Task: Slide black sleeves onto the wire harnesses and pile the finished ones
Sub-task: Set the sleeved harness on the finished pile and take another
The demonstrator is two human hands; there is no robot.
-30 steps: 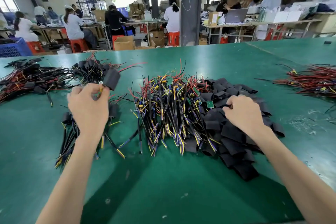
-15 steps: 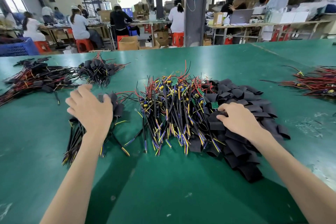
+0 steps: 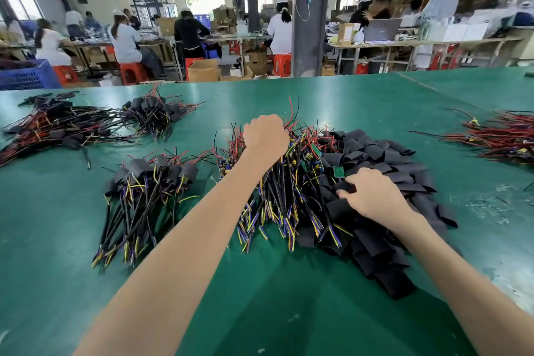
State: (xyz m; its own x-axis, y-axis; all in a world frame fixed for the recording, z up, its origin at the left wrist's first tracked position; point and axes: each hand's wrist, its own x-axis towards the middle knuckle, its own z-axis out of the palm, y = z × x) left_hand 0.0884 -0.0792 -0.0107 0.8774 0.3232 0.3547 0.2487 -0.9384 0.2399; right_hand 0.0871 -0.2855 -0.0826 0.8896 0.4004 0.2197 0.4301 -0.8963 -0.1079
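A dark steel pillar [image 3: 310, 17] stands behind the green surface [image 3: 289, 312]. Left of the pillar, workers [image 3: 124, 40] in white caps sit on red stools [image 3: 133, 72] at long benches [image 3: 157, 43], with a blue crate [image 3: 29, 76] and a bright window [image 3: 20, 3] further left. Right of the pillar, a laptop [image 3: 381, 29] stands on another bench [image 3: 419, 43].

Green table [image 3: 346, 101], sleeved harness pile [image 3: 144, 196], bare harness heap [image 3: 289, 196], black sleeves [image 3: 375, 153], red-wire bundle [image 3: 502, 136]

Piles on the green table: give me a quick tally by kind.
Sleeved harness piles: 3
Bare harness piles: 2
Loose black sleeve pile: 1
Total: 6 piles
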